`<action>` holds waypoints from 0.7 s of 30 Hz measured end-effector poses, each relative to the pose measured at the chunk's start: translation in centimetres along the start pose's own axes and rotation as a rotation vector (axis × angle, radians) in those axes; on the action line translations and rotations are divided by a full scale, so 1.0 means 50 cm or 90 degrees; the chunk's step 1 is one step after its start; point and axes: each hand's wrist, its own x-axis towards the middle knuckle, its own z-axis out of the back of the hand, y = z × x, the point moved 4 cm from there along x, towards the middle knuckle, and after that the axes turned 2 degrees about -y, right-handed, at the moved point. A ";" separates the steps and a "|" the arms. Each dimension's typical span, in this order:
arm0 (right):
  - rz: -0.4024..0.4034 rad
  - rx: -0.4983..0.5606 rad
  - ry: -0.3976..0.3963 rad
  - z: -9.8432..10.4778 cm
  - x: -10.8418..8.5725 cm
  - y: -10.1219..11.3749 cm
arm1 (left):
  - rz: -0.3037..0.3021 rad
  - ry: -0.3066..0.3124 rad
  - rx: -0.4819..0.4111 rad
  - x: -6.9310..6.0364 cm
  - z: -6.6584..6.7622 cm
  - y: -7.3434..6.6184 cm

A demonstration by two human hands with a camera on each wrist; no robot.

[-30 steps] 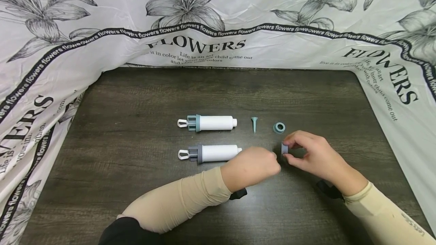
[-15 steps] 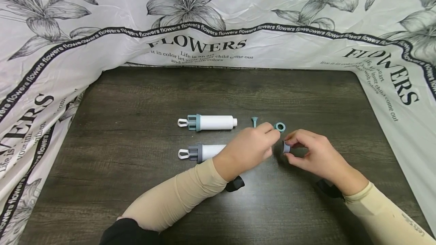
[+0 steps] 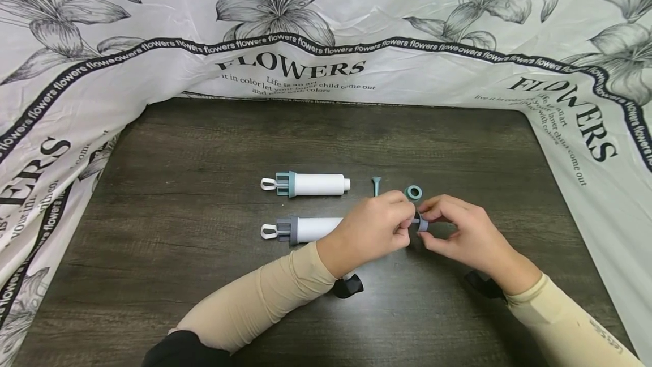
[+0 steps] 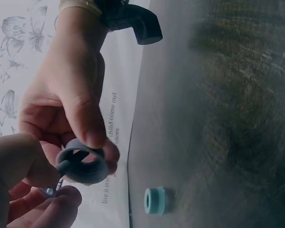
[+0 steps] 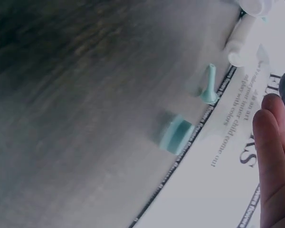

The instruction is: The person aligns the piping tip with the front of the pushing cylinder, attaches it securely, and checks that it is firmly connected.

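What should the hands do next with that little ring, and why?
I'd probably slide the slim gray stem-shaped piece further into the round gray plastic ring: the left hand pinches the stem, its end is at the ring's opening, and the right hand holds the ring facing it.
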 end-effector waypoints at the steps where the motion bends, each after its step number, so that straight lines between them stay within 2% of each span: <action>1: 0.003 -0.002 0.001 0.001 0.001 0.003 | 0.005 0.005 -0.005 -0.001 -0.003 0.001; 6: 0.025 -0.014 0.003 0.006 0.008 0.017 | 0.016 0.016 -0.029 -0.004 -0.010 0.003; 10: 0.037 -0.016 0.004 0.009 0.015 0.026 | -0.002 0.012 -0.012 -0.006 -0.009 0.001; 14: 0.046 -0.005 0.010 0.009 0.021 0.032 | -0.032 0.000 0.028 -0.008 -0.008 -0.003; 21: 0.061 0.000 0.013 0.010 0.028 0.035 | -0.053 -0.019 0.031 -0.006 -0.008 -0.005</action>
